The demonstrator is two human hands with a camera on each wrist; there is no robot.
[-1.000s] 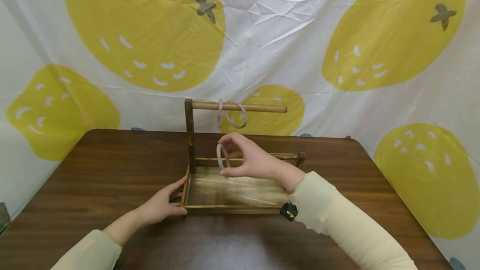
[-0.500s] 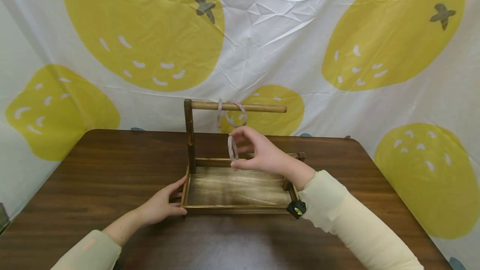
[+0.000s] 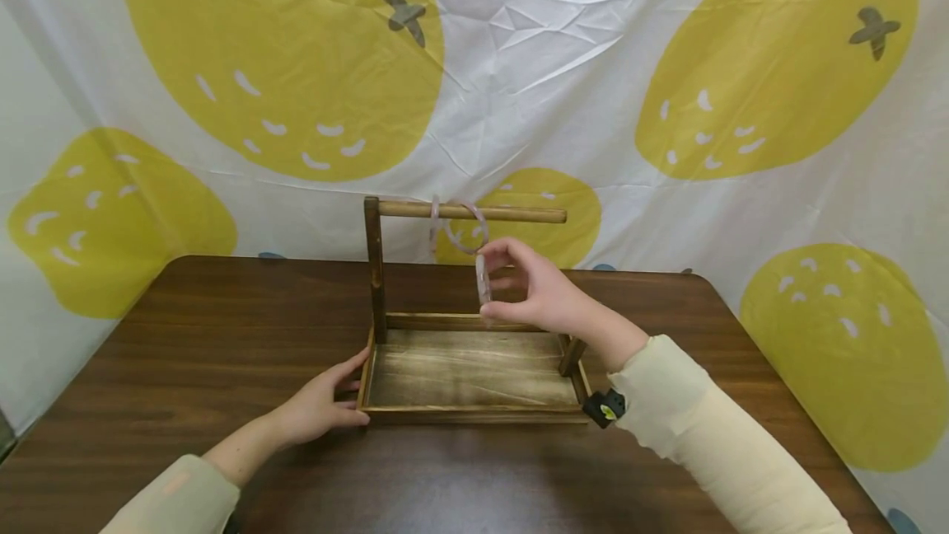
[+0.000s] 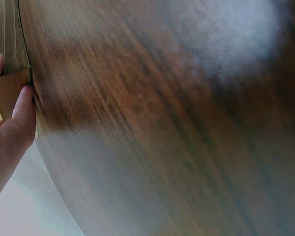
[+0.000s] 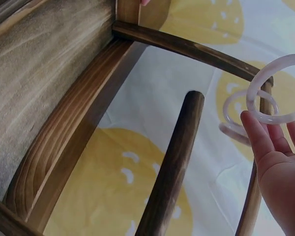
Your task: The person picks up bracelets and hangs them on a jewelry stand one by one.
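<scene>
My right hand (image 3: 544, 291) pinches a pale, glossy bangle (image 3: 482, 280) upright between thumb and fingers, in front of a wooden jewelry stand (image 3: 376, 270). Two similar bangles hang from its upper bar (image 3: 522, 214): one edge-on bangle (image 3: 434, 229) and one turned bangle (image 3: 485, 225). The right wrist view shows the held bangle (image 5: 280, 118) at the fingertips, partly overlapping the hanging bangles (image 5: 227, 109). My left hand (image 3: 319, 408) touches the left end of the stand's tray (image 3: 474, 413), fingers extended along its side and thumb at the front corner.
A short post (image 3: 571, 358) rises at the tray's right end, its upper part hidden by my right hand. The stand rests on a dark wooden table (image 3: 245, 311). Behind it hangs a white cloth (image 3: 534, 105) with yellow lemon prints.
My right hand has moved rightward and slightly up with the bangle, which has turned more edge-on to the head camera. My left hand, the stand and the hanging bangles look unmoved.
</scene>
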